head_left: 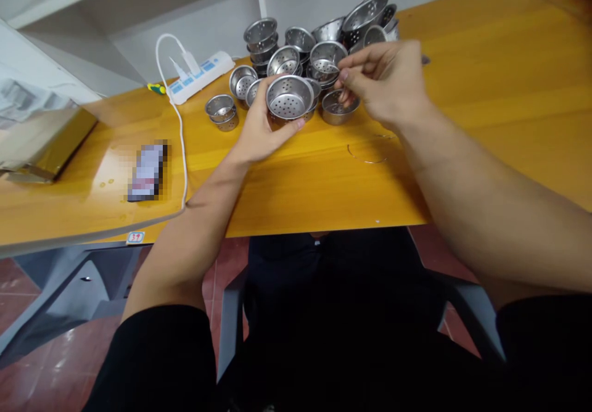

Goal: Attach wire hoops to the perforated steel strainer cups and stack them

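Observation:
My left hand [259, 131] holds a round perforated steel strainer cup [289, 96], tilted so its holed inside faces me. My right hand [386, 82] hovers just right of it, thumb and fingers pinched together on something small that I cannot make out, above another steel cup [337, 108] standing on the yellow table [324, 177]. Behind both hands lies a heap of several more strainer cups [324, 39], some stacked. Two separate cups [222, 111] stand to the left of the heap.
A white power strip [201, 76] with a plugged charger and its white cable [182, 147] lies at the back left. A phone [148, 171] rests left of the cable, a gold-wrapped box [46, 147] at the far left. A thin wire ring [370, 150] lies near my right wrist.

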Demonstrator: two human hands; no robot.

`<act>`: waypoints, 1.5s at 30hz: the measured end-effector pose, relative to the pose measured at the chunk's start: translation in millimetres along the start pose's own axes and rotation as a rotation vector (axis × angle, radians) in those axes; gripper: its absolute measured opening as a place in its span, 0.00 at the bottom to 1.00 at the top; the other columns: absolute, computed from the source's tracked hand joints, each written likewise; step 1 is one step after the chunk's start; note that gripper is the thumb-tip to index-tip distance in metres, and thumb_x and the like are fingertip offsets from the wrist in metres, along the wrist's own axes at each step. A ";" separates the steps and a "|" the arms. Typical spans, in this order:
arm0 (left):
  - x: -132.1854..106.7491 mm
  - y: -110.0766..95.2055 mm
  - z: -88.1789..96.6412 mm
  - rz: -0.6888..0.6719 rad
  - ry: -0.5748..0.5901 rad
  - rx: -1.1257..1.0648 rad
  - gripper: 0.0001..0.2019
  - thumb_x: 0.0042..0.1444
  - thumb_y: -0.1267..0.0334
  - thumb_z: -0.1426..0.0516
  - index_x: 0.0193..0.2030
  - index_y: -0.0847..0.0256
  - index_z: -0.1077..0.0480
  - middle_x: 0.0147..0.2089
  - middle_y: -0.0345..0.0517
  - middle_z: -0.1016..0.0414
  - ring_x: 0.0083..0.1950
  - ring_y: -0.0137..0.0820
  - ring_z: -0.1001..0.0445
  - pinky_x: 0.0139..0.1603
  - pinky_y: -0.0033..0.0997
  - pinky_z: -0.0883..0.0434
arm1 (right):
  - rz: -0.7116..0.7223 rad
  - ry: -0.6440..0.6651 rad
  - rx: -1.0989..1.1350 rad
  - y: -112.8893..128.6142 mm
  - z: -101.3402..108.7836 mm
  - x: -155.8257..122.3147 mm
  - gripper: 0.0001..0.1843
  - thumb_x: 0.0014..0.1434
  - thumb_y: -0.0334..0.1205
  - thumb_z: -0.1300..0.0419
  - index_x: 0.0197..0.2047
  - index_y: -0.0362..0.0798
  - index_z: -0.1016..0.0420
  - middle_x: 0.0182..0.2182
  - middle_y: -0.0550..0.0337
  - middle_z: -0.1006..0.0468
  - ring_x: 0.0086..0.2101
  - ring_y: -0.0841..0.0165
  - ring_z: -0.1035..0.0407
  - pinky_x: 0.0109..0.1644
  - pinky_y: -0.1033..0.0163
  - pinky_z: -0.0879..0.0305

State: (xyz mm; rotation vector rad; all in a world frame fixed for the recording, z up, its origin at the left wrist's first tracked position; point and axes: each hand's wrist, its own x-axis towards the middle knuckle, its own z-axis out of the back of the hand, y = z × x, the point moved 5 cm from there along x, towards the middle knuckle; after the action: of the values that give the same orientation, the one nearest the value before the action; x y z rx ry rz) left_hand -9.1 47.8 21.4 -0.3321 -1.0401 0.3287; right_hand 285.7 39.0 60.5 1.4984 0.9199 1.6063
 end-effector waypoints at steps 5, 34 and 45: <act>-0.3 -0.9 2.1 0.033 0.022 0.005 0.56 0.74 0.12 0.36 0.92 0.41 0.47 0.81 0.55 0.28 0.80 0.56 0.19 0.85 0.58 0.21 | 0.000 0.060 -0.037 -6.0 0.1 2.1 0.13 0.74 0.36 0.10 0.48 0.48 0.08 0.34 0.58 0.10 0.24 0.69 0.23 0.30 0.62 0.22; 3.0 -10.2 0.9 0.170 -0.030 0.079 0.54 0.72 0.14 0.30 0.90 0.40 0.40 0.83 0.58 0.27 0.83 0.59 0.20 0.87 0.65 0.20 | 0.087 0.139 -0.073 0.5 -3.4 -2.5 0.16 0.74 0.50 0.09 0.51 0.52 0.06 0.30 0.60 0.15 0.25 0.68 0.27 0.33 0.58 0.24; 0.0 -4.5 7.0 0.165 -0.002 0.130 0.61 0.64 0.10 0.27 0.88 0.42 0.41 0.76 0.55 0.23 0.75 0.59 0.16 0.83 0.64 0.20 | 0.148 0.102 -0.110 17.3 -6.5 -9.0 0.19 0.72 0.52 0.07 0.50 0.54 0.08 0.27 0.65 0.22 0.24 0.69 0.36 0.29 0.61 0.35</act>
State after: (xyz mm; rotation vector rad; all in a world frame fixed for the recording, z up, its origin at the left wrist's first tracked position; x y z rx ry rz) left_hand -14.7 44.5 26.5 -0.3006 -0.9903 0.5431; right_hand 278.8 22.8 71.2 1.4482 0.7771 1.8245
